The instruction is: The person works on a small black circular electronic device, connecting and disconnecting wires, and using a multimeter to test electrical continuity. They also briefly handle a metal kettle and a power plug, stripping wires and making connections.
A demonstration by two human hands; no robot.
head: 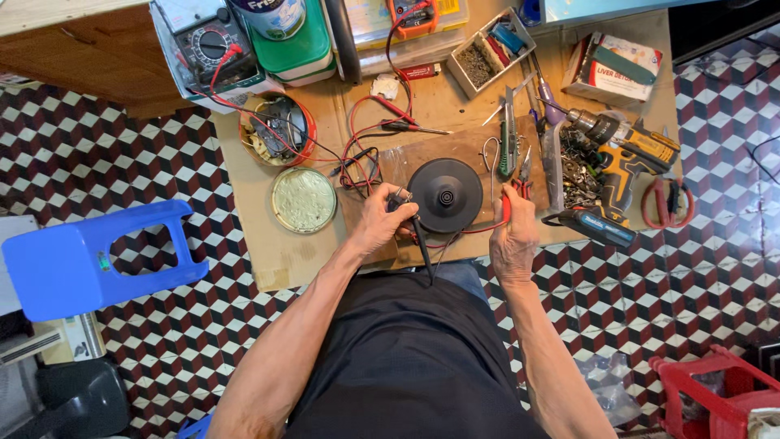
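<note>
The left hand is curled shut around a black probe, gripping its upper part just left of the round black base. The probe's long axis runs from the fingers down and slightly right toward the person's body; which end is the metal tip is hard to tell, since the fingers cover the upper part. The right hand, just right of the base, is closed on a red probe that stands nearly upright in the picture, its upper end pointing away from the person, close to the base's right rim.

The base lies flat on a brown board, its centre hub facing up. Red and black leads loop left of the base and run up toward an analogue meter at the far left corner of the worktop.

A likely risk: the leads are tangled in loose loops left of the base, so a pull from either hand could drag them across the board or snag the open red tin of parts beyond them. Pliers and cutters lie just right of the base, close to the right hand, which could knock them. A cordless drill lies further right of the base.
</note>
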